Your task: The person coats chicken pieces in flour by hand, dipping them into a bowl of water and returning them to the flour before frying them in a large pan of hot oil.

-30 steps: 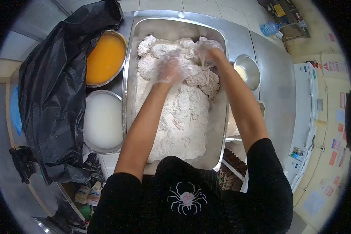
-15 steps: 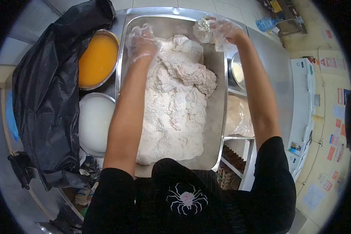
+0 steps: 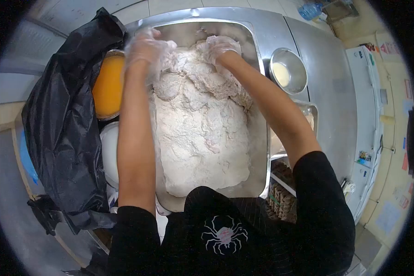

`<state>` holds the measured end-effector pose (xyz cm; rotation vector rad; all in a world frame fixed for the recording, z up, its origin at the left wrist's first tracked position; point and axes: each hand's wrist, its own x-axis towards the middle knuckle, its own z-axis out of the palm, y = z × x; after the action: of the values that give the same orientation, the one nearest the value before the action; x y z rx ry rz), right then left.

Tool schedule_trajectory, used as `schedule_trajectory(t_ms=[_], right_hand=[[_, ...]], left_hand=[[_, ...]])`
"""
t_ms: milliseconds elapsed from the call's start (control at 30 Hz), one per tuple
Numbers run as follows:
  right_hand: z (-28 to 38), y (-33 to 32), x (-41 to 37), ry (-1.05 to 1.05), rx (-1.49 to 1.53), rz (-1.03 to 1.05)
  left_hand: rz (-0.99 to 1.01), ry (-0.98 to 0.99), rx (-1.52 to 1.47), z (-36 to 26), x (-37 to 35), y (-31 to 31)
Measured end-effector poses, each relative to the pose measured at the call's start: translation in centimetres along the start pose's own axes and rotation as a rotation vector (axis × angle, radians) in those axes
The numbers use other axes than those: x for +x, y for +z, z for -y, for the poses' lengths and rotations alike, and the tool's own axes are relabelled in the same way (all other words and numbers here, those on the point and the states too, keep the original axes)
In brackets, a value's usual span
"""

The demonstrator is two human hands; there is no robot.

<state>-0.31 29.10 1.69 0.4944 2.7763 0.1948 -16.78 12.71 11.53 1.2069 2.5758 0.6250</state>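
A large metal tray (image 3: 258,161) holds a thick bed of white flour (image 3: 200,147), with lumpy flour-coated pieces (image 3: 211,83) toward its far end. My left hand (image 3: 148,50), in a clear plastic glove, is blurred at the tray's far left corner, beside the coated pieces; its fingers are smeared by motion. My right hand (image 3: 221,48), gloved the same way, rests on the flour-covered heap at the far end. Its fingers point down into the heap, and what they hold, if anything, is hidden.
Left of the tray stand a bowl of orange liquid (image 3: 108,87) and a bowl of whitish liquid (image 3: 109,154), beside a black plastic sheet (image 3: 64,124). At right are a metal bowl (image 3: 296,69) with pale contents and a smaller container (image 3: 310,112).
My right hand has come left and down from beyond the tray's right rim onto the coated heap. My left hand has shifted slightly left. The camera view has also shifted.
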Motion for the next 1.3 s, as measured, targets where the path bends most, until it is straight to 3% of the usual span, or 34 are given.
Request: schedule_trajectory(t_ms=[67,133,200,267,300,367,433,467,533,600,633,767,867,933,967,1033,1067,1100,1133,1167,1233,1300], right_hand=[[1.9,-6.6,-3.6,0.212,0.180,0.075],[2.1,-6.0,-2.6,0.311,0.246,0.036],[0.9,-5.6,-1.6,0.407,0.312,-0.003],[-1.2,-6.0,-2.4,0.166,0.339,0.110],[-1.6,-5.8,-3.1,0.160,0.336,0.110],[-0.9,-5.8,-5.1,-0.020,0.108,0.090],[2.0,-5.8,-8.6,-0.021,0.077,0.171],[3.5,-6.0,-10.8,-0.007,0.048,0.250],[4.3,-5.2,-12.3,0.010,0.021,0.329],[4.5,-3.1,-12.9,0.090,0.113,-0.025],[4.3,-3.8,-13.1,0.094,0.113,-0.027],[2.7,-5.5,-12.8,0.134,0.239,0.064],[0.8,-5.0,-13.3,0.138,0.341,0.066],[-0.3,-4.9,-13.4,0.110,0.418,0.069],[-0.8,-4.8,-13.1,-0.047,0.371,0.084],[-1.2,-4.7,-12.7,-0.358,0.272,0.114],[0.9,-8.7,-13.9,-0.143,0.519,-0.039],[0.8,-8.7,-12.2,-0.144,0.516,-0.040],[-0.2,-8.2,-9.5,0.074,0.513,-0.027],[-1.0,-7.8,-7.2,0.296,0.509,-0.016],[-0.5,-7.6,-4.4,0.341,0.336,-0.012],[-0.6,-7.0,-2.8,0.377,0.159,-0.003]], left_hand=[[-0.025,0.043,-0.126,0.3,0.5,-0.3],[-0.157,-0.046,-0.059,0.2,0.6,-0.8],[-0.185,-0.004,-0.069,0.3,-0.1,-0.7],[-0.206,0.035,-0.082,0.5,-1.5,0.1],[-0.177,-0.015,-0.234,0.6,-2.4,0.8],[-0.154,-0.079,-0.386,1.1,-3.5,2.7],[0.030,-0.033,-0.080,1.5,-4.4,5.1],[0.029,-0.042,-0.078,1.4,-4.9,6.3],[0.109,0.160,0.313,0.8,-5.8,8.6],[0.104,0.055,0.292,0.2,-5.9,10.4],[0.101,-0.053,0.268,0.2,-5.8,11.0],[0.214,-0.054,0.234,0.6,-4.5,11.2],[0.169,0.071,0.129,0.2,-4.8,9.8],[0.078,0.091,-0.219,0.3,-5.2,8.7],[0.075,0.090,-0.217,0.8,-4.8,8.7],[0.185,0.179,-0.512,1.9,-3.5,8.9],[0.183,0.181,-0.512,2.1,-2.8,9.7],[-0.010,0.375,-0.265,2.1,-2.1,10.7],[-0.204,0.560,-0.011,1.9,-1.7,11.3],[-0.208,0.565,-0.010,0.3,-1.6,11.0],[0.262,0.158,-0.024,-4.5,-2.0,9.8],[0.300,0.225,-0.032,-5.9,-2.6,9.6]])
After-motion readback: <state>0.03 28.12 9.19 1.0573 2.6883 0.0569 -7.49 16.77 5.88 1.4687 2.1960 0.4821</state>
